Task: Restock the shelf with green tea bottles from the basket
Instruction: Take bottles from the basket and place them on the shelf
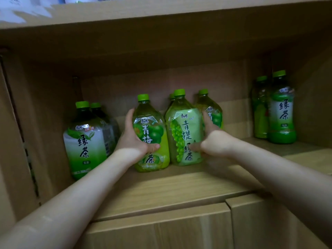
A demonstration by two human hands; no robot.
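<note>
Two large green-capped tea bottles stand side by side in the middle of the wooden shelf (179,187). My left hand (133,139) wraps the left side of the plum green tea bottle (152,130), thumb across its label. My right hand (213,139) grips the right side of the grape green tea bottle (185,133), thumb on the label front. Both bottles are upright and rest on the shelf board. Behind them stand two more bottles (212,110), partly hidden. The basket is out of view.
A large green tea bottle (86,139) with another behind it stands at the left, close to the left side wall (16,141). Two slimmer green tea bottles (282,108) stand at the far right. The upper shelf board (161,13) hangs overhead. Cabinet doors (161,229) lie below.
</note>
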